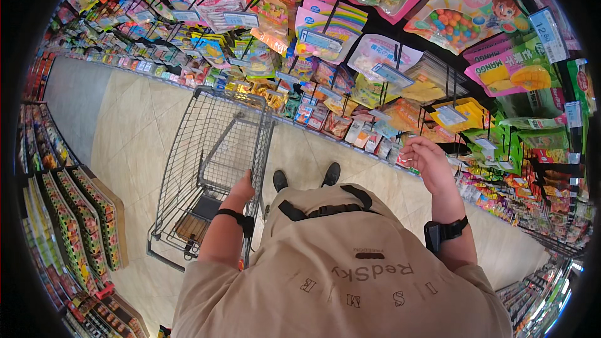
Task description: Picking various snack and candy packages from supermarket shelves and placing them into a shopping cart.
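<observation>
A grey wire shopping cart [216, 144] stands to my left, its long side close to my legs. My left hand [244, 186] is closed at the cart's near side rim, and the fingers are partly hidden behind the back of the hand. Out to the right, my right hand [427, 159] is raised in front of the lower rows of hanging snack bags, with loosely bent fingers apart and nothing visible in them. Nearest beyond it are an orange bag [407, 116] and a yellow bag [464, 116] on hooks.
A tall rack of candy bags [382, 62] with price tags [319, 39] runs across the front and right. Patterned stepped display shelves [81, 228] stand at the left. Tan tiled floor [141, 144] lies between, and my black shoes [330, 174] point toward the rack.
</observation>
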A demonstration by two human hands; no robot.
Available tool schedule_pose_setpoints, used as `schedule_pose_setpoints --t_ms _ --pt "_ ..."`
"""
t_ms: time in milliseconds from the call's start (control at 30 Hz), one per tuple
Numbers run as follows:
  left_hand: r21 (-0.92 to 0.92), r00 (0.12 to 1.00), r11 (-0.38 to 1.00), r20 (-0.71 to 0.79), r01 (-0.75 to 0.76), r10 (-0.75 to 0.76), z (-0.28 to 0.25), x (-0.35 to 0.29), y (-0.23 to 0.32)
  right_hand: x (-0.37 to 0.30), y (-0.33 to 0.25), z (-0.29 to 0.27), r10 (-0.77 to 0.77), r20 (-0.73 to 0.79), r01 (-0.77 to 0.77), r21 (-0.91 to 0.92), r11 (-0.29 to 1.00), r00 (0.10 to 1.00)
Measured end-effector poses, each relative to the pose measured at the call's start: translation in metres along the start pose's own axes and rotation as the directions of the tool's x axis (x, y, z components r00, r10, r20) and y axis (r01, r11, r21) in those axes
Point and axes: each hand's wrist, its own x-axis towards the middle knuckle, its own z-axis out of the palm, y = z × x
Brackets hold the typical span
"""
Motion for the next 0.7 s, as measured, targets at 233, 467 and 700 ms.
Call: schedule_pose_setpoints --t_ms 233,467,700 --pt "0.031 1.0 0.999 -0.009 -0.015 0.015 0.001 0.008 -0.02 0.001 0.005 0.002 0.012 0.005 -0.012 -0.015 1.0 1.0" --pt "-0.035 0.994 0.995 -0.064 -0.088 0.086 0.004 0.003 -0.007 0.006 0.005 0.018 0.037 -0.002 -0.037 -0.037 0.999 0.999" --pt "-0.022 0.998 0.998 -0.011 -0.063 0.062 0.002 0.003 -0.004 0.008 0.005 0.026 0.048 0.042 -0.046 -0.032 0.998 0.998"
